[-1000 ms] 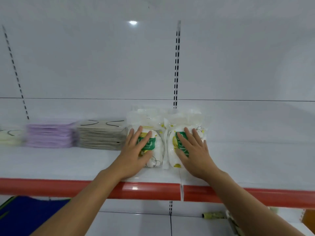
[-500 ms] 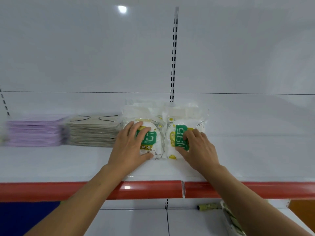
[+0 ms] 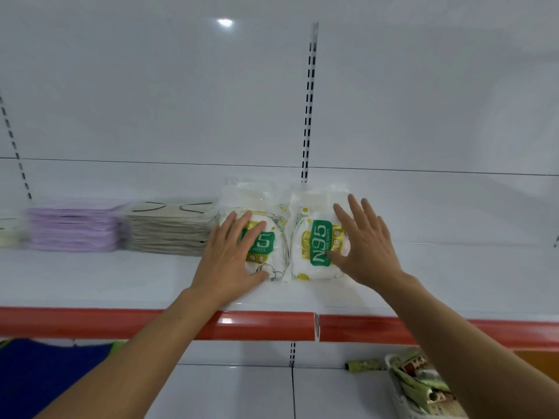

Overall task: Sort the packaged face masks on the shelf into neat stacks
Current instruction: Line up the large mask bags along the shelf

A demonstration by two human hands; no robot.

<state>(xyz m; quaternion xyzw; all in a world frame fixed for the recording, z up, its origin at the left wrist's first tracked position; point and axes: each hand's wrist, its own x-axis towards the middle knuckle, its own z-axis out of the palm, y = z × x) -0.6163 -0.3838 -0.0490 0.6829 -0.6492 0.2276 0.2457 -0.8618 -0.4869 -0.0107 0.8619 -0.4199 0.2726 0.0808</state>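
Here, our left hand [image 3: 233, 258] hides half the green label of the left N95 pack [image 3: 273, 255], and a pale stack [image 3: 7, 234] at the far left is cut off and blurred. We press that pack with straight, flat fingers. Our right hand [image 3: 363, 246] spreads its fingers wide, thumb touching the right N95 pack [image 3: 314, 246] just beside it on the white shelf [image 3: 90, 276]. Both forearms reach over the red shelf edge [image 3: 260, 325].

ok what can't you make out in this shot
Head view:
Left white N95 mask pack: label half covered by the left hand.
Pale stack at left edge: cut off, blurred.
White basket below: contents cut by the frame edge and right forearm.
Purple mask stack: blurred, count unreadable.
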